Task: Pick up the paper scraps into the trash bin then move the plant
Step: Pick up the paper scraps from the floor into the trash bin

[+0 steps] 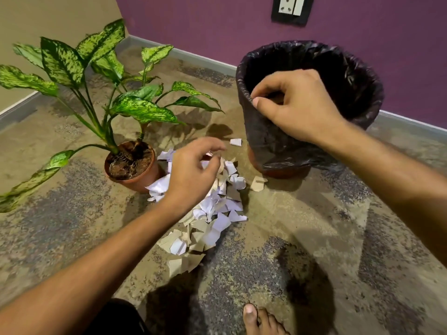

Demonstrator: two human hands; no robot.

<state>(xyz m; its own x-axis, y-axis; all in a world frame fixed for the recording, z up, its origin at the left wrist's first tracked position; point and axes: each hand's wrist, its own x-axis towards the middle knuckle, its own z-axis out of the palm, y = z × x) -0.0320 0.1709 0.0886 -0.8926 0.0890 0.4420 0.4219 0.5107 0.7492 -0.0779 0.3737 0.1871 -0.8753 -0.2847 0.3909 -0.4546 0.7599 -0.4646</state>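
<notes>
In the head view, the paper scraps [212, 213] lie in a loose heap on the floor [314, 226], just beside the trash bin [307, 112], on its plant side. 2 stray pieces sit apart, closer to the bin's base. The left hand [191, 175] hovers over the heap nearest the bin, fingers loosely curled; its grip looks relaxed, and I cannot tell whether it holds a scrap. The right hand [292, 105] is at the bin's near rim, thumb and fingers pinched together over the black liner; whether they hold the liner or a scrap is unclear.

The scraps look thin, light and limp, so they probably scatter easily; gathering a bunch from the heap's edges should work better than single pinches. The plant [106, 102] stands in a brown pot [135, 170] touching the heap, on the side away from the bin. It looks top-heavy with floppy leaves, so the pot's wall is the safest place to hold.
</notes>
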